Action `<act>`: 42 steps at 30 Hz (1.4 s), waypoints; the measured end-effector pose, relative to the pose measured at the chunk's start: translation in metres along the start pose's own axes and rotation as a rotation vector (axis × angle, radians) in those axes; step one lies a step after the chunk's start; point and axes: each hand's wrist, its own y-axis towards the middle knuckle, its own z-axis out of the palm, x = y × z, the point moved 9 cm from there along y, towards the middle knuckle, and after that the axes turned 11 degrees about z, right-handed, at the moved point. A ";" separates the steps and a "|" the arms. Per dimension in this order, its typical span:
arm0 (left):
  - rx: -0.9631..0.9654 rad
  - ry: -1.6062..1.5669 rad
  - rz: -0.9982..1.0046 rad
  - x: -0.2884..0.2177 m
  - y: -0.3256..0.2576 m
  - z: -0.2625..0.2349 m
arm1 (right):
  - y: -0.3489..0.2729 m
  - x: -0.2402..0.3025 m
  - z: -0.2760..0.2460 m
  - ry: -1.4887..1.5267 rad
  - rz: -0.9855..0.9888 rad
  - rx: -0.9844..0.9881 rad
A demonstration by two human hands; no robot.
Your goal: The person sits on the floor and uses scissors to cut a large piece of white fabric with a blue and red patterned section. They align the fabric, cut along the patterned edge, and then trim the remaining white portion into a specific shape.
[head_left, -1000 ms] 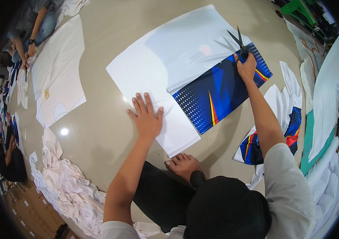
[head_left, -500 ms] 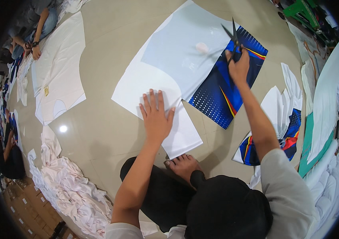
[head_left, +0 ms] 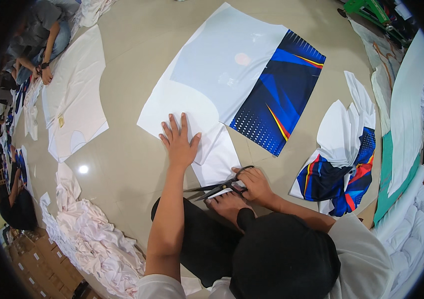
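Note:
My left hand (head_left: pixel 179 148) lies flat with fingers spread on a large piece of white fabric (head_left: pixel 159 99) on the floor. Along its right side runs a blue patterned panel (head_left: pixel 281 89) with white dots and red and yellow stripes. Close to my body, my right hand (head_left: pixel 253 186) grips black scissors (head_left: pixel 220 189) by the handles. Their blades are parted and point left, over the fabric's near end and just above my bare foot (head_left: pixel 227 207). Whether the blades touch the cloth, I cannot tell.
To the right lies a stack of white and blue cut pieces (head_left: pixel 344 149). Pale fabric panels (head_left: pixel 77 84) are at the left, with a crumpled heap of cloth (head_left: pixel 90 234) nearer. At far left a person's hand (head_left: pixel 46 74) works on cloth. Cardboard boxes (head_left: pixel 42 264) stand lower left.
My right hand has brought the scissors from the far blue panel down to the fabric's near end. My left hand has shifted slightly left, and the fabric's near part is now rumpled.

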 end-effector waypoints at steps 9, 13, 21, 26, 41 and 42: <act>-0.118 -0.129 0.154 -0.016 0.002 -0.007 | 0.000 -0.003 -0.002 0.321 0.284 0.201; -0.049 -0.073 0.170 -0.035 0.003 0.003 | 0.012 -0.018 -0.012 0.482 0.495 0.035; 0.009 -0.034 0.063 -0.031 -0.003 0.008 | 0.012 -0.033 0.039 0.992 0.971 0.238; 0.010 -0.049 -0.006 -0.025 -0.006 0.010 | -0.001 -0.021 0.058 0.976 1.023 0.309; -0.007 -0.073 -0.085 -0.020 -0.007 0.004 | 0.053 0.001 0.066 1.197 1.028 0.131; -0.006 -0.079 -0.093 -0.022 -0.007 0.004 | 0.054 0.000 0.068 1.183 1.029 0.125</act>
